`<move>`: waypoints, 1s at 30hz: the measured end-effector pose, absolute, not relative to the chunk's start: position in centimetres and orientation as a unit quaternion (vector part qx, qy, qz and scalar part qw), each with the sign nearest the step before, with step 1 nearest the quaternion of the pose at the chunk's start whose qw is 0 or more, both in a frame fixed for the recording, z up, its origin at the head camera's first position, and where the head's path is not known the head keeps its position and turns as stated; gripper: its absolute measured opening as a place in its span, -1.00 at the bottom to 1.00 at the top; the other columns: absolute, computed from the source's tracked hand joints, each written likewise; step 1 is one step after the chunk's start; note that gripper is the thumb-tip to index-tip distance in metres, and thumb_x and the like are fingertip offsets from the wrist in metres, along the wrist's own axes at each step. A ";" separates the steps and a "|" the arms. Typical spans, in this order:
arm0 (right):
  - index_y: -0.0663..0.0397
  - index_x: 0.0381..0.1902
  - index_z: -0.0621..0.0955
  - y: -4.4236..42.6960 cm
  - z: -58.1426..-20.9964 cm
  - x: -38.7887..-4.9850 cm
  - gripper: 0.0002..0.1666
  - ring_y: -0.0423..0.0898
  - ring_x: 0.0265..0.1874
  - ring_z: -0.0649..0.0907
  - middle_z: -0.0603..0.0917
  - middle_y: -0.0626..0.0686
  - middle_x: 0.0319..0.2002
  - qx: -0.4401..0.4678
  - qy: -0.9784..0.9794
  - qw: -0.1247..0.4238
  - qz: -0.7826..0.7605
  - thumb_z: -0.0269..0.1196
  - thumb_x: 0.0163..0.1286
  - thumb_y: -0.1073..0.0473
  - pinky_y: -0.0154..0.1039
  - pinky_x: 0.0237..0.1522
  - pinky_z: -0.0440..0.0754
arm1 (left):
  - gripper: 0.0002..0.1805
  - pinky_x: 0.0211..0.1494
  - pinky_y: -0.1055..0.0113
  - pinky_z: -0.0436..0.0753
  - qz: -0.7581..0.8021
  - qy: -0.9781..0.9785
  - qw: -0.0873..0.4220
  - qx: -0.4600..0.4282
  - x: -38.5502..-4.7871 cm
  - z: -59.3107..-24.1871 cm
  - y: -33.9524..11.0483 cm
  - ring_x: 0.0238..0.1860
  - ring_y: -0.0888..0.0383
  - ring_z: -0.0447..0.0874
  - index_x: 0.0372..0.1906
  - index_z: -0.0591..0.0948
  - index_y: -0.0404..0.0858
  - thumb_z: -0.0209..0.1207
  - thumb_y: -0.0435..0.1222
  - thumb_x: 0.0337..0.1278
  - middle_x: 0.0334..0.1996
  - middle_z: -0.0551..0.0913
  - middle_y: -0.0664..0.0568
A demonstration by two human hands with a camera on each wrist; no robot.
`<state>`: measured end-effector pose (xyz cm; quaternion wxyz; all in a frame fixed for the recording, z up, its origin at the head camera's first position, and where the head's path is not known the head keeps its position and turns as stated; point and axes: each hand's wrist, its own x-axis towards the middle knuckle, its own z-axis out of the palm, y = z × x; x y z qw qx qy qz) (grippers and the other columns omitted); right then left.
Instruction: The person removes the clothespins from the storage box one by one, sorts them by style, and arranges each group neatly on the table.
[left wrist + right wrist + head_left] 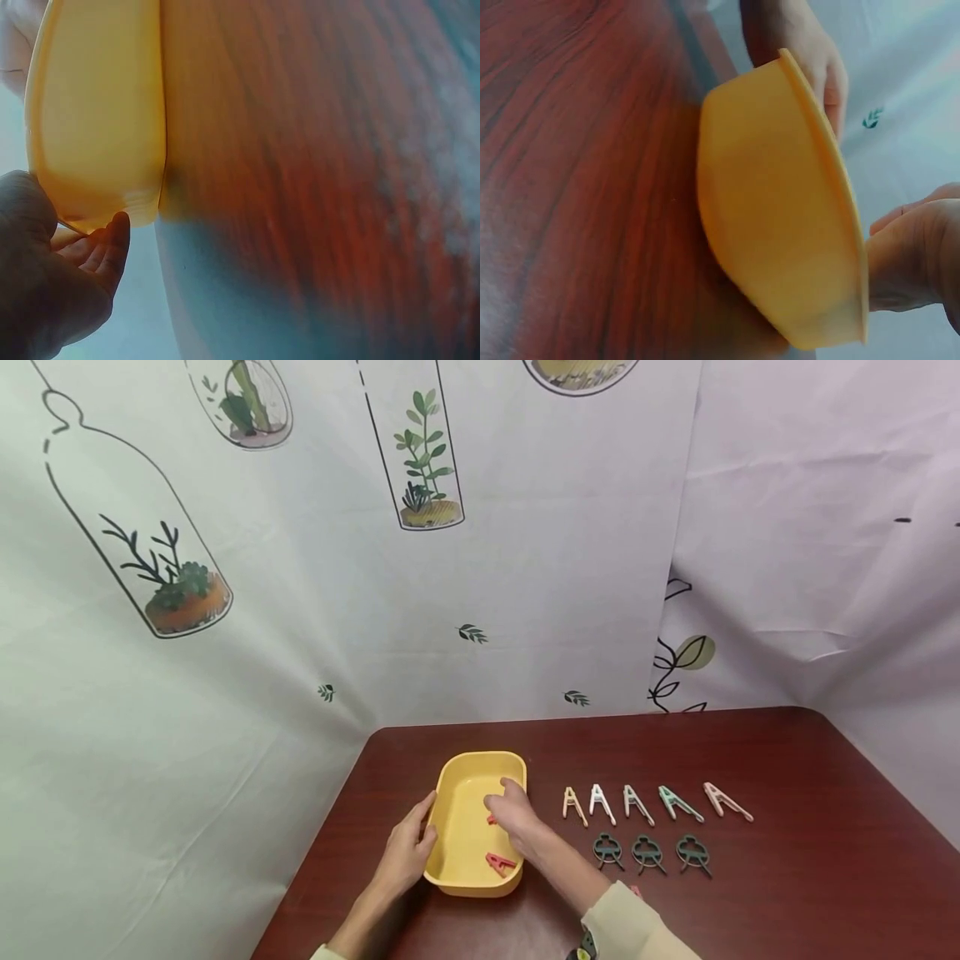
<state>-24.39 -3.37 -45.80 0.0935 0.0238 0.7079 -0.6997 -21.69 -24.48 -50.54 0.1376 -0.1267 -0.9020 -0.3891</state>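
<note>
In the head view a yellow plastic bin (pixel 467 777) stands on the table. My left hand (pixel 407 852) grips its left rim; the left wrist view shows the thumb and fingers at either side of the bin's edge. Over the opposite rim reaches my right hand (pixel 516 814), down inside the bin. A red clothespin (pixel 492 819) lies partly covered under that hand, and another red clothespin (pixel 500 863) lies at the bin's near end. The bin wall (pixel 780 195) conceals the right fingertips in the right wrist view, so whether they pinch anything is unclear.
Right of the bin, several pastel clothespins (pixel 636 804) form a row. Below them sit three dark green round clips (pixel 647 852). Part of a red item (pixel 636 891) shows beside the right sleeve. The dark red table (pixel 810 827) meets a printed cloth backdrop (pixel 525 610).
</note>
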 end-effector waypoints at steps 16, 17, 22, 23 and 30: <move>0.63 0.34 0.45 -4.3 -47.3 -24.0 -0.45 0.37 0.19 0.64 0.61 0.52 0.20 -0.071 0.674 0.163 -0.717 0.01 0.39 0.63 0.05 0.19 0.65 | -0.39 -0.09 0.22 0.75 -0.393 -0.902 0.129 -0.122 -21.8 -50.5 -24.3 0.01 -0.14 0.77 0.54 0.40 -0.44 0.10 -0.57 0.43 0.36 0.56 -0.36; 0.61 0.34 0.46 -4.2 -47.2 -23.9 -0.44 0.37 0.20 0.63 0.61 0.52 0.20 -0.075 0.681 0.160 -0.710 0.00 0.38 0.62 0.09 0.21 0.63 | -0.39 -0.09 0.23 0.74 -0.393 -0.902 0.130 -0.123 -21.8 -50.5 -24.3 0.01 -0.14 0.77 0.54 0.40 -0.44 0.10 -0.57 0.43 0.36 0.56 -0.36; 0.53 0.42 0.43 -3.6 -46.1 -22.9 -0.39 0.43 0.38 0.45 0.48 0.55 0.33 -0.091 0.722 0.150 -0.670 0.02 0.41 0.50 0.28 0.40 0.39 | -0.39 -0.09 0.24 0.74 -0.397 -0.901 0.130 -0.122 -21.7 -50.5 -24.4 0.02 -0.14 0.77 0.54 0.40 -0.43 0.10 -0.57 0.42 0.36 0.56 -0.35; 0.51 0.45 0.41 -3.5 -45.9 -22.6 -0.36 0.40 0.39 0.45 0.44 0.56 0.37 -0.090 0.725 0.152 -0.665 0.03 0.41 0.48 0.26 0.36 0.43 | -0.39 -0.08 0.24 0.74 -0.396 -0.901 0.130 -0.120 -21.7 -50.5 -24.4 0.02 -0.14 0.77 0.54 0.40 -0.43 0.10 -0.57 0.43 0.36 0.56 -0.34; 0.38 0.58 0.28 -2.8 -45.5 -20.1 -0.24 -0.23 -0.76 0.25 0.56 0.46 0.11 -0.082 0.708 0.180 -0.679 0.08 0.42 0.47 -0.36 -0.69 0.22 | -0.39 -0.05 0.19 0.75 -0.389 -0.904 0.133 -0.117 -21.7 -50.4 -24.3 0.05 -0.16 0.78 0.54 0.40 -0.43 0.10 -0.57 0.43 0.39 0.55 -0.33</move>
